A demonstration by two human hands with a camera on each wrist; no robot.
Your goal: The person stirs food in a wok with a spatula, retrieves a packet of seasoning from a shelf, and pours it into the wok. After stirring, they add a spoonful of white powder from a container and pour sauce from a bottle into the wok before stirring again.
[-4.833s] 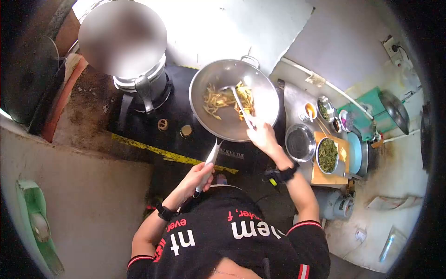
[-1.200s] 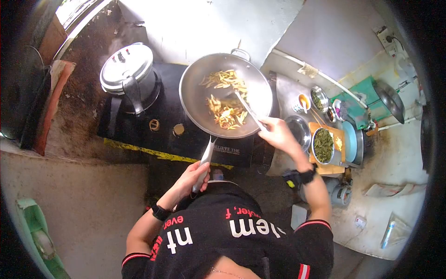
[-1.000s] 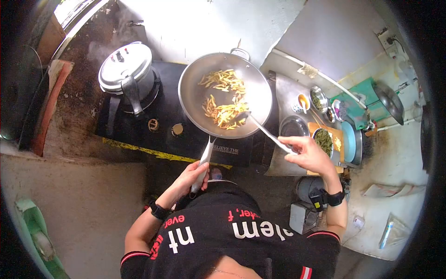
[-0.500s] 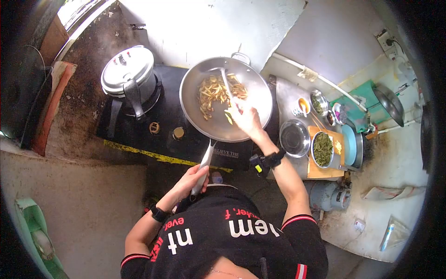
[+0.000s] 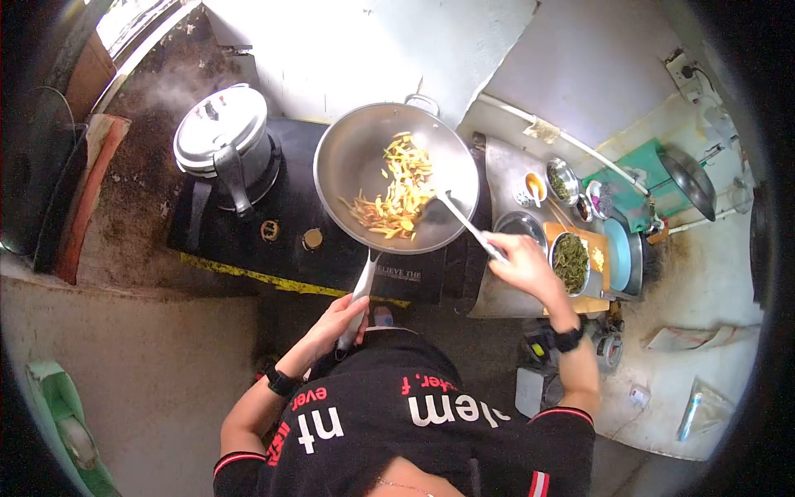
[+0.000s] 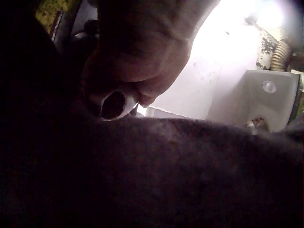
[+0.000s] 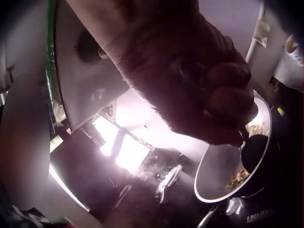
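Note:
In the head view, a wide steel wok sits on the black stove, with pale yellow-brown food strips spread down its middle. My left hand grips the wok's long handle close to my body. The handle's hollow end shows below the curled fingers in the left wrist view. Over the wok's right rim, my right hand holds a spatula by its handle. The dark spatula head lies low in the wok at the right edge of the strips. In the right wrist view, my fingers curl above the wok.
A steaming pressure cooker stands on the left burner. Right of the stove are a bowl of green vegetables on a cutting board, an orange-filled cup, small bowls and a blue basin. A gas cylinder is below.
The right hand has swept the spatula across the wok repeatedly, lately from its far side back toward the right rim. The strips have shifted and regrouped. The left hand keeps its hold.

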